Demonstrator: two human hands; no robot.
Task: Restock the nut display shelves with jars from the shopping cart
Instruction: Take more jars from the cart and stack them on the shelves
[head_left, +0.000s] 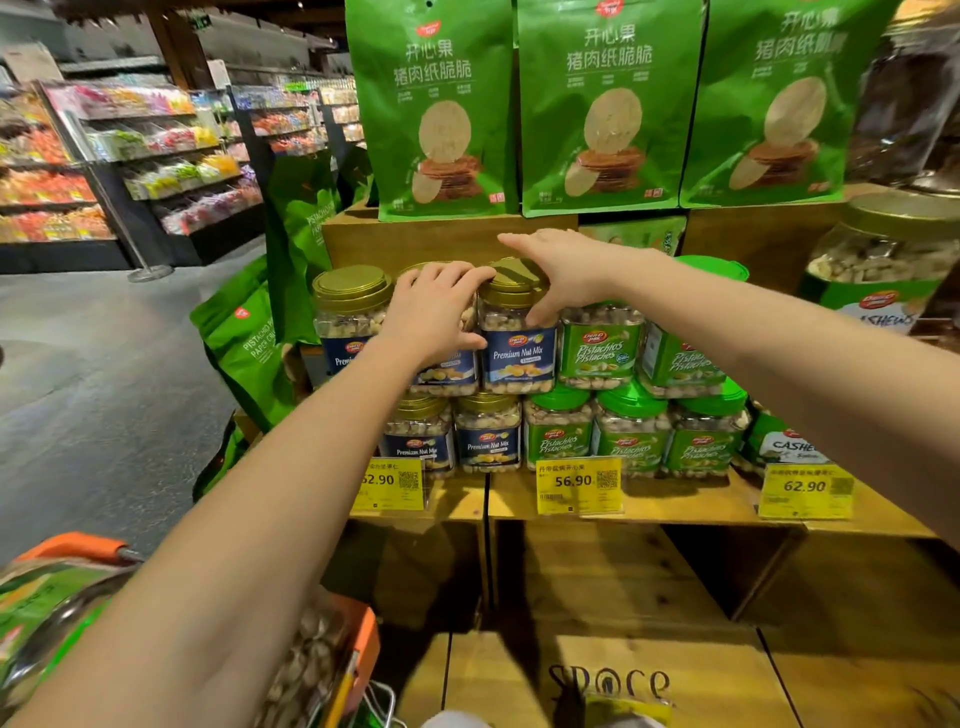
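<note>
Both arms are reaching forward to the upper row of jars on the wooden shelf (649, 499). The left hand (436, 312) is lying over the gold lid and front of a nut mix jar (452, 371), its fingers (457, 278) curling loosely around the top and the thumb pressing the side. The right hand (563, 270) is resting on the neighbouring nut mix jar (517, 353), fingers spread wide across its lid, thumb reaching down the jar's right side. These two jars are standing upright, touching each other, on top of a lower row of the same jars. Pistachio jars (600, 345) with green labels are sitting just beside them on the right. Yellow price tags (576, 483) are hanging along the shelf edge. Green snack bags (605, 104) are standing above. The shopping cart (363, 644), with orange trim, is showing at the bottom left.
</note>
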